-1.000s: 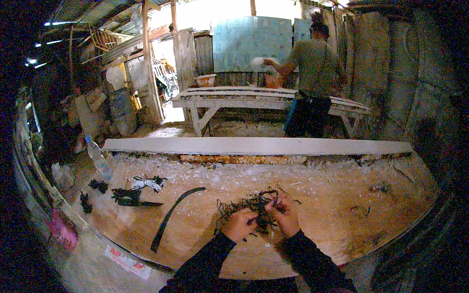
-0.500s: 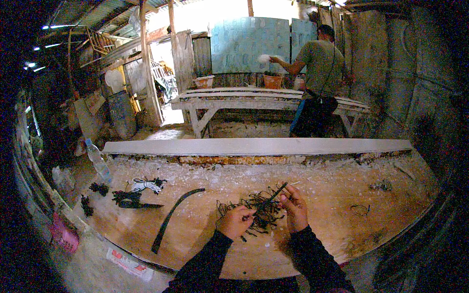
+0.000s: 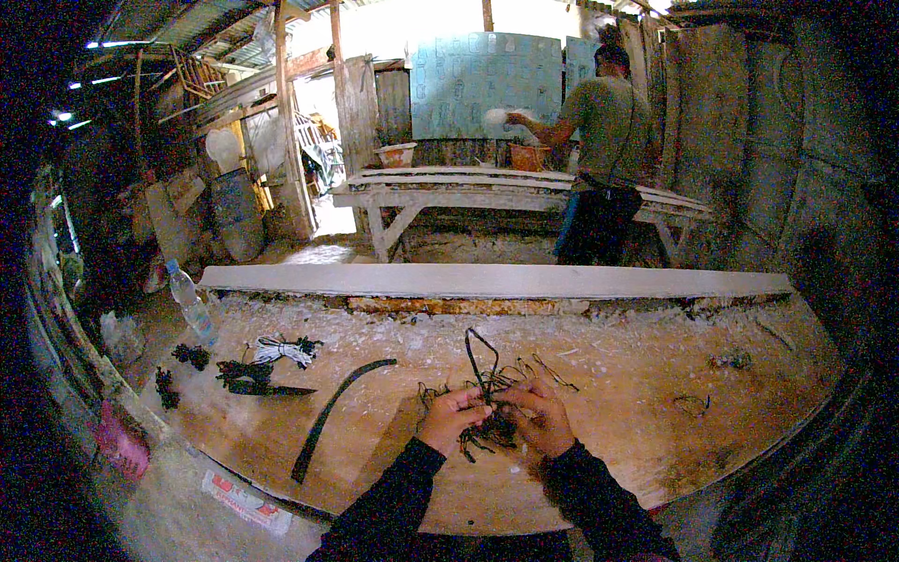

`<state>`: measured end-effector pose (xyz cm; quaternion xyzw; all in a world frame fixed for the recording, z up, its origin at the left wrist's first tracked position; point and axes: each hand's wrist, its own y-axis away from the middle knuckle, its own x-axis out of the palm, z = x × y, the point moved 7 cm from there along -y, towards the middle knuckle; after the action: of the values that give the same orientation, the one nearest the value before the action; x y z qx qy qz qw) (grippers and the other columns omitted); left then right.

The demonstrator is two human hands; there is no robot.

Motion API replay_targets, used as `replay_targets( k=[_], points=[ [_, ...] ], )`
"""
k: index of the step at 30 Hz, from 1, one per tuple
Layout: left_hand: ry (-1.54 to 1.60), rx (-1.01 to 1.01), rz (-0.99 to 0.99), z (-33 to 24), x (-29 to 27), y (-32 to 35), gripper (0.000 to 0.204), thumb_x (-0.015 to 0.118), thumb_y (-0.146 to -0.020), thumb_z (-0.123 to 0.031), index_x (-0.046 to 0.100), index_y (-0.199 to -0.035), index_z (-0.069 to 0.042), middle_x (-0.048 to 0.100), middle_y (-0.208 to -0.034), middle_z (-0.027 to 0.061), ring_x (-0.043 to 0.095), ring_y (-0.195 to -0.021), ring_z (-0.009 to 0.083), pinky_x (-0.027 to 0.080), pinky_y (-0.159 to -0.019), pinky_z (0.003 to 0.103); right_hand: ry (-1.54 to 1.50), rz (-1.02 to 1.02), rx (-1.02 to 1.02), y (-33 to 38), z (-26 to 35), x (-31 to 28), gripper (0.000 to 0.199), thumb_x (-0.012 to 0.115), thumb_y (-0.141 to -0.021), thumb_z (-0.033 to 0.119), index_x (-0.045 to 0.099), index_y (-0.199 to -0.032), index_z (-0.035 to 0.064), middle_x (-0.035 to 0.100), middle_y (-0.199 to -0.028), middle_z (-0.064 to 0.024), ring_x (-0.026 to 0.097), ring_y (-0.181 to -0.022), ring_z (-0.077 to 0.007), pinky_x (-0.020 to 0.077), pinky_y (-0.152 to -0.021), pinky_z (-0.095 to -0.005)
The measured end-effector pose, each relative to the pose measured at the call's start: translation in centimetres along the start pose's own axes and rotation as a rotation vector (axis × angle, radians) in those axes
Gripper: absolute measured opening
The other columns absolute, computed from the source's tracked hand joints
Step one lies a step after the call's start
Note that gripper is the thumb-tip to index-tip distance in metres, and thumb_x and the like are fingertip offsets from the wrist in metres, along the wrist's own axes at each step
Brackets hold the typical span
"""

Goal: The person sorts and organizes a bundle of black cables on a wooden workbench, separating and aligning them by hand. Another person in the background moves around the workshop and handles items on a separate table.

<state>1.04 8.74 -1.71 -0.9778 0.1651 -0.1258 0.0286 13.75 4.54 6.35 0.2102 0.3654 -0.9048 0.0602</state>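
My left hand (image 3: 450, 423) and my right hand (image 3: 537, 414) meet over the middle of the wooden board. Both are closed in a pinch on a thin black strip (image 3: 481, 354), which stands up from the fingers in a narrow loop. Beneath and behind the hands lies a loose tangle of thin black cords (image 3: 489, 438), partly covered by the fingers. Left of my left hand, a longer, wider black strip (image 3: 328, 412) lies curved on the board, touching neither hand.
On the board's left are black bundles (image 3: 245, 377), a white cord bundle (image 3: 284, 350) and a clear plastic bottle (image 3: 192, 304). A long pale bar (image 3: 496, 280) runs along the far edge. Beyond it a person (image 3: 604, 140) stands at a white bench (image 3: 449, 178).
The black strip, held out straight and slanted before, is now bent into an upright loop. My right hand has moved left and down, close to my left hand.
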Motion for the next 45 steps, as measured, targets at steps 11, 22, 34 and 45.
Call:
replay_targets(
  k=[11,22,34,45],
  points=[
    [0.304,-0.082,-0.023,1.5,-0.6,-0.1,0.028,0.052,-0.074,0.002,0.048,-0.102,0.003,0.055,-0.088,0.0073,0.055,-0.074,0.0144,0.045,-0.065,0.024,0.156,0.035,-0.154,0.4,1.6,0.8,0.025,0.061,-0.059,0.000,0.059,-0.083,0.0077,0.053,-0.079,-0.0073,0.052,-0.076,-0.0240,0.0424,-0.066,-0.0314],
    [0.553,-0.139,0.021,0.5,0.8,0.9,0.020,0.053,-0.077,-0.004,0.052,-0.096,-0.001,0.056,-0.090,0.0056,0.054,-0.080,0.0144,0.045,-0.071,0.025,0.221,0.010,-0.253,0.8,1.6,0.8,0.018,0.062,-0.059,0.005,0.058,-0.076,0.0082,0.054,-0.078,-0.0075,0.052,-0.074,-0.0259,0.0425,-0.064,-0.0339],
    [0.317,-0.157,-0.142,0.3,0.2,0.8,0.011,0.055,-0.076,-0.008,0.055,-0.085,-0.002,0.057,-0.087,0.0051,0.055,-0.071,0.0137,0.049,-0.064,0.029,0.120,0.066,-0.239,0.7,2.4,1.3,0.015,0.060,-0.065,0.005,0.057,-0.080,0.0080,0.055,-0.079,-0.0061,0.052,-0.078,-0.0231,0.0424,-0.068,-0.0313],
    [0.059,0.092,0.008,-2.4,1.5,1.2,0.012,0.053,-0.078,-0.006,0.055,-0.087,0.001,0.059,-0.080,0.0065,0.056,-0.071,0.0142,0.047,-0.065,0.025,-1.080,-0.110,0.718,2.4,-5.1,3.6,0.005,0.055,-0.075,0.009,0.051,-0.076,0.0083,0.056,-0.077,-0.0012,0.054,-0.072,-0.0120,0.0426,-0.065,-0.0246]
  ],
)
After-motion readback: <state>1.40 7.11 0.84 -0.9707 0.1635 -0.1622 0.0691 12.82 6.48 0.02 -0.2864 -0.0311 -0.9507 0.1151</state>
